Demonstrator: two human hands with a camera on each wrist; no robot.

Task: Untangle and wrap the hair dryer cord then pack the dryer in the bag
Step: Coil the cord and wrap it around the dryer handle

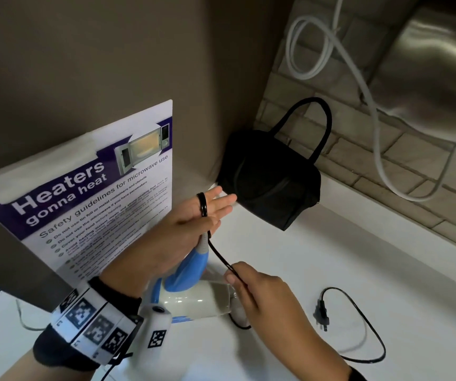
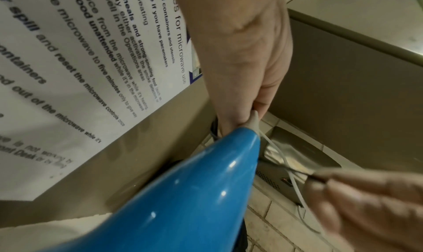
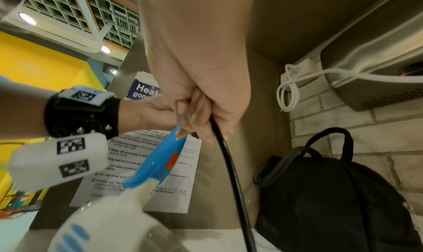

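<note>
Our left hand [image 1: 185, 224] grips the light dryer [image 1: 193, 295] by its handle while our right hand [image 1: 259, 292] pinches the limp, springy cord [image 1: 221, 257], best held near the handle.

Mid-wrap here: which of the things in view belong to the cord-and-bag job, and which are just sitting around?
Part of the job:
- hair dryer, handle end held by the left hand
- black cord, looped over the left fingers, pinched by the right hand
- plug, lying on the counter
- black bag

Just lying about:
- microwave safety poster
- white cable on the tiled wall
</note>
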